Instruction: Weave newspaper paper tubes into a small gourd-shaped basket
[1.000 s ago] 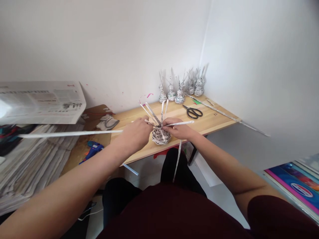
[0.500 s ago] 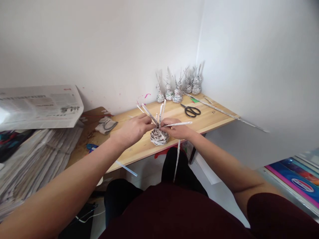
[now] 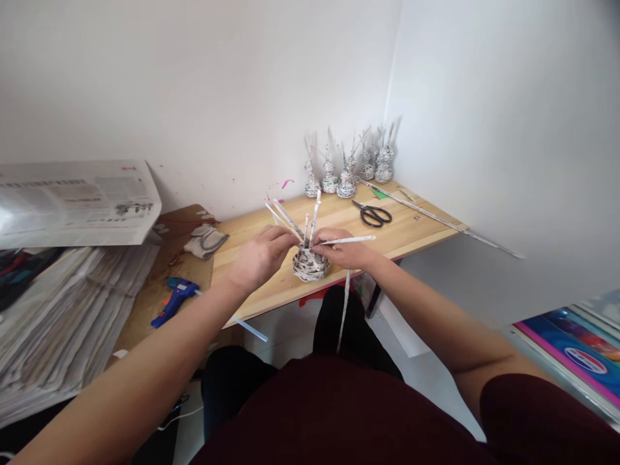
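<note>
A small round basket-like piece (image 3: pixel 310 266), woven from rolled newspaper, stands at the table's front edge. Several rolled-paper sticks (image 3: pixel 314 216) rise from its top, fanning apart. At its left, my left hand (image 3: pixel 265 255) has its fingers closed at the foot of the sticks; their tips are partly hidden. My right hand (image 3: pixel 343 250) pinches at the other side of the same spot. One white paper stick (image 3: pixel 353 239) juts out to the right across that hand. Below the hand a long paper strand (image 3: pixel 345 307) hangs past the table edge.
Black-handled scissors (image 3: pixel 372 214) lie beyond my right hand. Several finished woven figures (image 3: pixel 346 184) line the wall. A long paper roll (image 3: pixel 431 215) overhangs the table's right end. To the left are a blue glue gun (image 3: pixel 175 301), a glove (image 3: pixel 206 241) and stacked newspapers (image 3: pixel 82 329).
My left hand and forearm have shifted slightly, and the glue gun now shows in full. The upright sticks have moved a little. My right hand stays at the woven piece.
</note>
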